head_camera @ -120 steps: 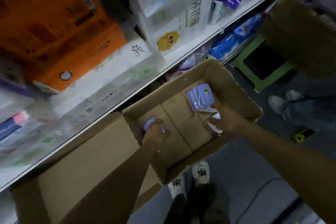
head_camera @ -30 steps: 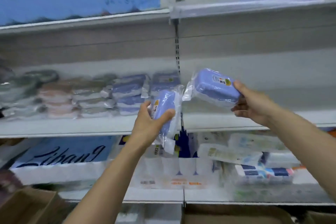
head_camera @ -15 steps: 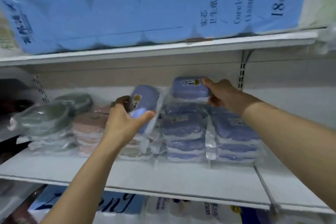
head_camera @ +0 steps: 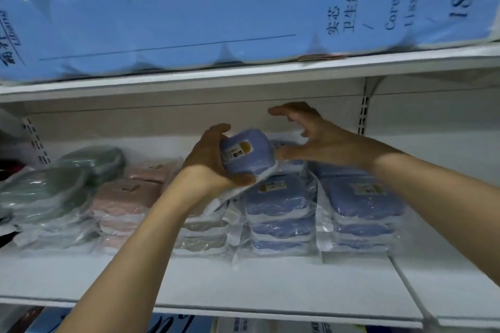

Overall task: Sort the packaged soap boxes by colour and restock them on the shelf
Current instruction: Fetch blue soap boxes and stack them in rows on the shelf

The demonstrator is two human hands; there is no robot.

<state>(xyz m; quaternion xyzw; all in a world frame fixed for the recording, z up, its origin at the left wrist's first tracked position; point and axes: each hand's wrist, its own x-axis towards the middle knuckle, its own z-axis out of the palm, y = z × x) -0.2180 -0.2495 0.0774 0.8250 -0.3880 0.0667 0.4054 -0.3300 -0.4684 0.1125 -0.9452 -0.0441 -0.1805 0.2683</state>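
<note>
My left hand (head_camera: 208,162) grips a blue soap box (head_camera: 246,153) in clear wrap, tilted, above the left blue stack (head_camera: 278,211) on the white shelf (head_camera: 243,284). My right hand (head_camera: 308,135) hovers just right of that box with fingers spread and holds nothing; its thumb reaches toward the box's right edge. A second blue stack (head_camera: 362,205) stands under my right forearm. Pink boxes (head_camera: 124,197) and green boxes (head_camera: 67,178) are stacked further left. A pale stack (head_camera: 203,235) lies partly hidden behind my left arm.
The shelf above carries a big blue tissue pack (head_camera: 216,8), leaving a low gap over the stacks. A slotted upright (head_camera: 362,113) marks the bay's right end. The shelf's front strip in front of the stacks is bare. More packaged goods show below.
My right hand has let go of its blue box on the stacks and opened. My left hand has carried its box rightward and up over the left blue stack.
</note>
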